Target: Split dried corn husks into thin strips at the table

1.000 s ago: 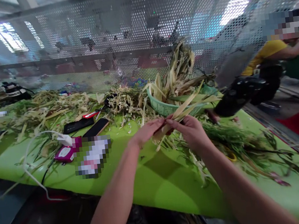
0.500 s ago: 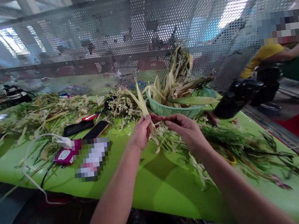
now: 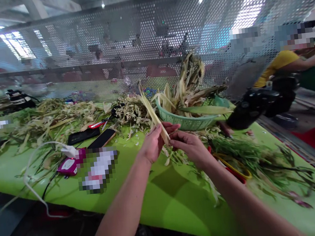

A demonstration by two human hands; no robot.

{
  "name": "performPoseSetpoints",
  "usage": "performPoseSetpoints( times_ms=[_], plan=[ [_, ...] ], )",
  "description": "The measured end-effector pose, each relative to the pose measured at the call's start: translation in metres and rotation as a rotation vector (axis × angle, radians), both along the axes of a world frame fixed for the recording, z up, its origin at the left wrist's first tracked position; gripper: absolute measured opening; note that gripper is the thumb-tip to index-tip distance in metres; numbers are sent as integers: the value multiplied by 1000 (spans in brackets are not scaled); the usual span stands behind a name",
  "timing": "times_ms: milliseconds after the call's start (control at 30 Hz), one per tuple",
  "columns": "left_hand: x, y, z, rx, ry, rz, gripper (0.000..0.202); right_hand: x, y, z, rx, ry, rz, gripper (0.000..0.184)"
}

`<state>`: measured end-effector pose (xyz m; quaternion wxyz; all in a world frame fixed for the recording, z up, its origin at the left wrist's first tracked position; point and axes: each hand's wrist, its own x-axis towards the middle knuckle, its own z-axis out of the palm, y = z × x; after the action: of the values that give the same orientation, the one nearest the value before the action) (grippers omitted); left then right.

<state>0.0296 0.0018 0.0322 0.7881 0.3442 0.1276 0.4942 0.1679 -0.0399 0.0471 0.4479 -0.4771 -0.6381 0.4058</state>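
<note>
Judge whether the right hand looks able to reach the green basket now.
Probably yes: the green basket stands just beyond the right hand, with nothing bulky seen between, though that hand touches the pale husk.

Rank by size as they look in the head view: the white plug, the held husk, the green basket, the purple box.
1. Green basket
2. Held husk and purple box: unsure; the husk looks longer but narrower
3. White plug
</note>
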Motion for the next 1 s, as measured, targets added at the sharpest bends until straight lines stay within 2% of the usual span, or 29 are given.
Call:
performPoseSetpoints(
  times_ms=[400, 533, 667, 800, 900, 1000],
  plan=[
    [0, -7, 7, 14, 92, -27, 26, 0, 2, -3, -92, 120, -23, 13],
    [0, -7, 4, 47, 150, 30, 26, 0, 1, -2, -123, 152, -5, 21],
    [2, -6, -1, 113, 238, 132, 26, 0, 2, -8, -86, 38, 24, 32],
    [4, -7, -3, 141, 296, 120, 30, 2, 8, -25, -67, -57, 27, 32],
    [5, -8, -4, 124, 293, 96, 32, 4, 12, -32, -112, 4, 19, 30],
    [4, -9, -4, 124, 313, 73, 34, 2, 11, -28, -182, 139, 23, 32]
  ],
)
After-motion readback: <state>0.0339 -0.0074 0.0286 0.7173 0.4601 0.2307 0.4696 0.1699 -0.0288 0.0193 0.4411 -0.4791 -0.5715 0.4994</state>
